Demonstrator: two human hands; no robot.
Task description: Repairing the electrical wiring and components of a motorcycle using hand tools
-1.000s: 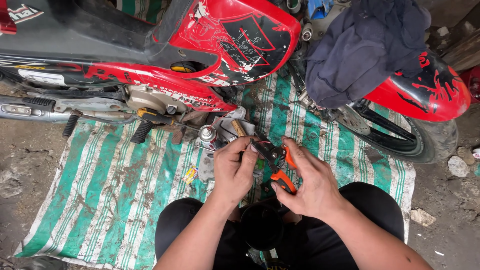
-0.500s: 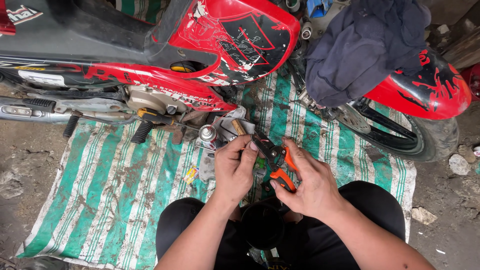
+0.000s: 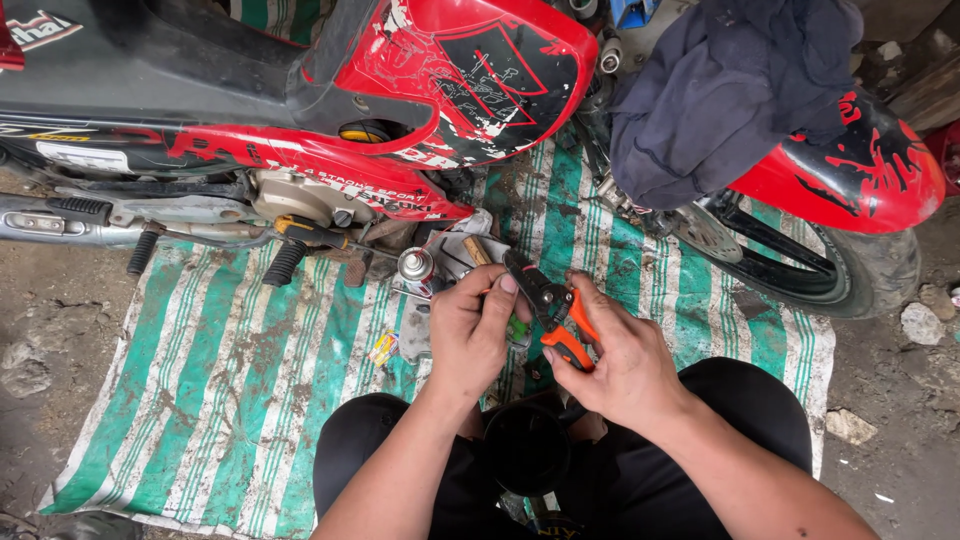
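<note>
Beside the red motorcycle, over a green-striped tarp, two hands worked a pair of pliers.

Closed around the orange handles, the right hand kept the orange-and-black pliers angled toward the left hand, whose fingers pinched a small green piece beside the dark jaws, presumably to steady it. How far those jaws stood apart could not be told.

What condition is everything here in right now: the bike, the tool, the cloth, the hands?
Motorcycle: parked on the mat, red panels scuffed.
Pliers: orange-handled, gripped in the right hand.
Left hand: fingers pinched on a small green piece.
Dark cloth: draped over the bike.
Striped mat: spread flat, dirty.
</note>
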